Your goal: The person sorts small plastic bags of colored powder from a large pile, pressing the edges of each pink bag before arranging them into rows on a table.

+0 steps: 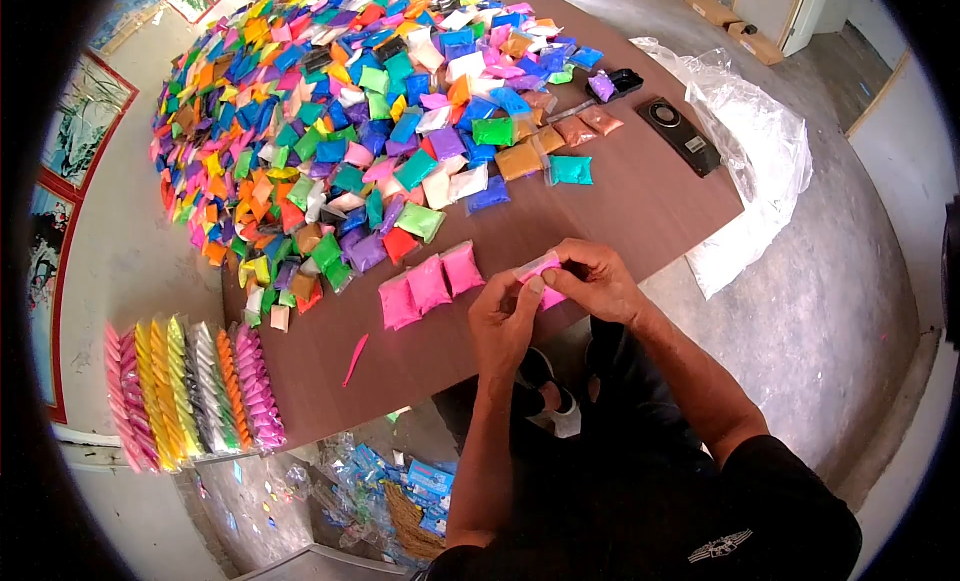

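My left hand (505, 321) and my right hand (598, 281) pinch a small pink packet (550, 295) between them, over the table's front edge. Its clear top edge shows between the thumbs. Just left of my left hand, several pink packets (430, 285) lie side by side on the brown table (410, 366). A thin pink tool (355, 360) rests farther left. Beyond them spreads a large heap of packets (340, 131) in many colours.
Rows of overlapping packets (190, 386) line the left table end. At the right are a black device (680, 134), a small black tray (622, 82) and clear plastic sheeting (755, 146). Wrappers and a broom (408, 521) lie on the floor below.
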Available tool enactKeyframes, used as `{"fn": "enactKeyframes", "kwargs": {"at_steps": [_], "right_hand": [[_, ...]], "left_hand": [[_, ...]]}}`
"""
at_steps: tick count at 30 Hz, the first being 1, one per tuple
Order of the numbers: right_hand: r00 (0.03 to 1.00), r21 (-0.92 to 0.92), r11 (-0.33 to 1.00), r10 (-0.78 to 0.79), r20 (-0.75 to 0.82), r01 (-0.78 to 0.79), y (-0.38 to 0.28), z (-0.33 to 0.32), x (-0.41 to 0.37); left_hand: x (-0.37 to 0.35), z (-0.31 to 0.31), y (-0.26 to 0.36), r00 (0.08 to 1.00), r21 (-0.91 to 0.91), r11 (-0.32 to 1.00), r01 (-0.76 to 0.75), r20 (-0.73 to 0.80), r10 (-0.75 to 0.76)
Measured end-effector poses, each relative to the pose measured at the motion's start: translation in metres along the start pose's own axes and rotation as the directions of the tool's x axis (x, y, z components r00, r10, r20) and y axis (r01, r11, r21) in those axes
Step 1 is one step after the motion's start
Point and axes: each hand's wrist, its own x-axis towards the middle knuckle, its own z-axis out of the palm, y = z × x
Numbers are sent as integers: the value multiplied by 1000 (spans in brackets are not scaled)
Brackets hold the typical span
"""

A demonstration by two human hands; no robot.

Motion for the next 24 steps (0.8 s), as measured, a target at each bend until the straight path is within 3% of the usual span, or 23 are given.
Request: {"fn": "enactKeyframes", "kwargs": {"at_steps": [5,12,15,17,19,24], "right_hand": [[995,-148,985,-88,40,93,-9,-2,1],[999,-131,990,-46,26,49,-11,1,1],[997,-42,996,-81,-3,80,1,1,1],[995,113,990,-79,-65,86,4,1,0],[994,118,989,-84,-64,91,7,1,0],[997,100,994,-41,-58,47,0,6,2]], "left_hand": [[0,-5,-8,1000,-11,1000,5,-2,-5],[0,-7,-7,998,24,998,-54,14,54],[-1,0,-2,1000,2,1000,5,0,-5],[-2,3,2,999,-37,998,41,-12,-42],[-1,1,3,997,163,986,23,74,-35],[1,-10,-15,997,139,990,10,77,-21]]}}
